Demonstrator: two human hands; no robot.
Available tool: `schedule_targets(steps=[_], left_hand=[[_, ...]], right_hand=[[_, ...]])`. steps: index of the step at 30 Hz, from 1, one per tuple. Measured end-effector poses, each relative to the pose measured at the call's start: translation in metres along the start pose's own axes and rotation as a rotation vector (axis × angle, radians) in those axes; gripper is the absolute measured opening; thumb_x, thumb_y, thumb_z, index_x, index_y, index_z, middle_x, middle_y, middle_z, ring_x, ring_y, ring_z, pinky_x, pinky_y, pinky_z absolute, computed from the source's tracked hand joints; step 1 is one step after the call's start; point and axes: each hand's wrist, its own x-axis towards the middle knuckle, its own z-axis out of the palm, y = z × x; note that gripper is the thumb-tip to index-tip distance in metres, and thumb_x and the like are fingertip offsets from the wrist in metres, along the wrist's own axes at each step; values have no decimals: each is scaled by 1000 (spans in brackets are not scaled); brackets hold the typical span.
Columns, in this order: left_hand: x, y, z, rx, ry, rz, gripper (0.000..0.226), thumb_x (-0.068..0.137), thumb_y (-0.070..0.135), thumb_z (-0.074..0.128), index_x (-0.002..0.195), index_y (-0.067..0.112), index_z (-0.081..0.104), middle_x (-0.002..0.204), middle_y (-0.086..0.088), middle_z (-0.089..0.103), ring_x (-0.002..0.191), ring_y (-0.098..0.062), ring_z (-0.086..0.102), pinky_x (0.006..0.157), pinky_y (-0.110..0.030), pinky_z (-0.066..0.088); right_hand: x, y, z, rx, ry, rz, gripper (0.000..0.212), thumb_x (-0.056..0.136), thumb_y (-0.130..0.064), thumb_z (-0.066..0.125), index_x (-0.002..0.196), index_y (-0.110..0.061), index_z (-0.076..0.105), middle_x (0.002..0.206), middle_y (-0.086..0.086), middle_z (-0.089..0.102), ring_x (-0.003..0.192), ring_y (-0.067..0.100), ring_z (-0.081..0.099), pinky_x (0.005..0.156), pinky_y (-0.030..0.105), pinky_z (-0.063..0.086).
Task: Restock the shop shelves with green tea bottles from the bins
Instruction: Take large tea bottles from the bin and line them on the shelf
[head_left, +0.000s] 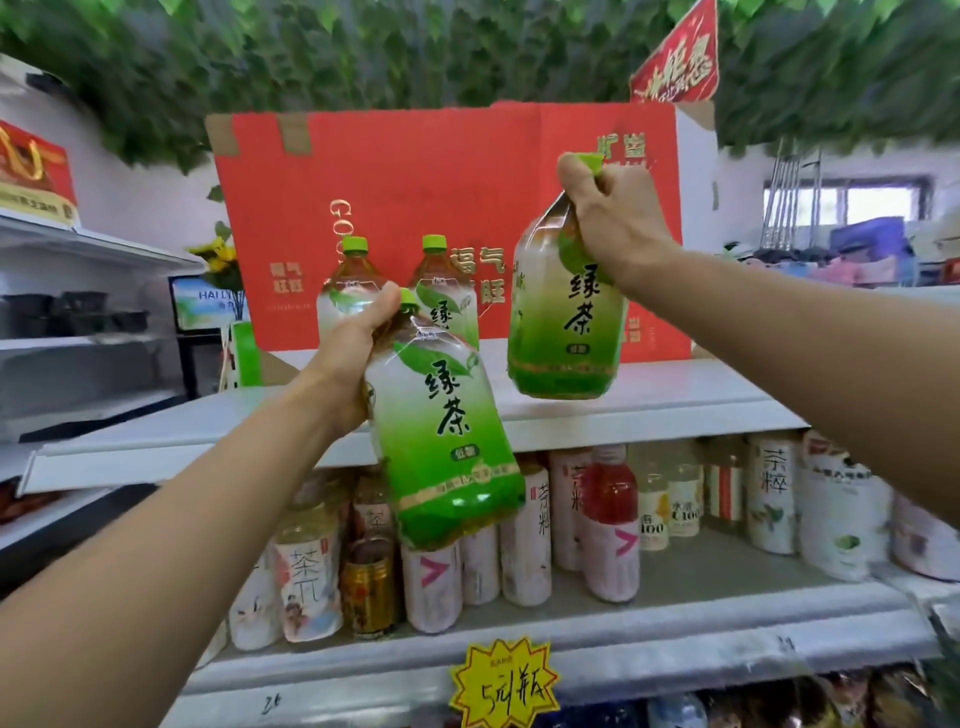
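Right, both arms are up at the shelf and each hand has a bottle. The left hand (349, 347) is clamped round the neck and shoulder of a large clear plastic green tea bottle with a green-and-white label (444, 441), thumb up by its green cap, and the bottle hangs tilted, base swinging down and to the right of the wrist, in front of the white metal top shelf's (649, 395) front edge. Over on the other side, the right hand (610, 213) is closed tight over the cap and neck of a second big green tea bottle (566, 322), which dangles below the fist, its base hovering just above the shelf surface, not clearly touching it. Just beyond the left hand's knuckles, two more green-capped tea bottles (439, 291) stand upright on that top shelf, side by side, the left one partly hidden behind the thumb. Behind them and behind the right hand sits a big red cardboard carton with gold lettering (415, 197). Below both wrists, the lower white shelf (675, 603) is packed with smaller pale and pink drink bottles and one gold can (370, 590), and lower still a yellow starburst price tag (505, 686) hangs on the shelf edge
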Motion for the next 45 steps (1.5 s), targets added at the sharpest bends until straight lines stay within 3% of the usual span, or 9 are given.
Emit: schedule_targets(steps=[4,7,10,13,17,22,26,39,45], left_hand=[[16,-11,5,-46,-9,-83,40,98,47,55,82,16,75,78,-7,76,65,-25,71,68,-36,59],[26,-20,9,-63,-17,-85,44,97,44,56,72,15,77,74,-7,75,58,-23,71,56,-34,60],[35,-26,7,-81,-42,-73,47,98,43,56,67,16,79,74,-6,76,57,-22,72,49,-31,58],[39,-31,-1,-80,-47,-58,37,96,47,57,89,16,76,85,-8,76,69,-24,73,66,-36,61],[43,-40,-11,-109,-32,-85,42,96,51,55,104,16,75,111,-13,74,100,-33,69,98,-50,51],[46,-40,-15,-94,-20,-90,42,94,54,58,103,18,77,122,-14,71,119,-37,62,110,-59,41],[49,-41,-14,-120,-30,-83,47,96,52,55,121,15,68,130,-16,67,124,-38,60,111,-58,40],[48,-41,-9,-216,-89,-118,38,102,42,47,121,14,66,119,-16,70,106,-35,68,92,-48,54],[51,-42,-10,-240,-82,-132,47,100,40,50,133,8,59,134,-22,62,125,-42,57,104,-55,46]], right_hand=[[17,28,20,-22,-95,76,47,97,-55,49,85,-11,58,78,6,59,76,33,67,84,62,53],[24,44,27,-78,-107,107,54,95,-58,49,93,-5,62,82,9,63,86,40,70,86,59,54],[33,53,33,-80,-103,117,54,93,-58,54,90,-6,66,76,6,63,71,28,66,82,51,57],[32,56,34,-46,-96,90,47,91,-59,57,91,-12,62,77,-1,62,66,14,59,70,38,50],[-22,90,22,-95,-97,155,104,66,-65,77,145,-15,31,137,5,44,127,22,45,107,45,41],[-52,127,24,-16,-221,281,80,64,-48,87,123,-15,44,108,-1,63,97,12,64,92,40,56],[-22,137,41,-44,-306,318,70,71,-43,86,123,-8,55,112,8,68,101,25,67,94,45,55],[7,163,82,14,-381,333,66,75,-36,84,124,-4,53,113,11,68,103,25,67,95,45,55],[7,167,79,-56,-380,292,63,75,-45,83,118,-8,57,110,9,69,98,22,67,91,42,56]])
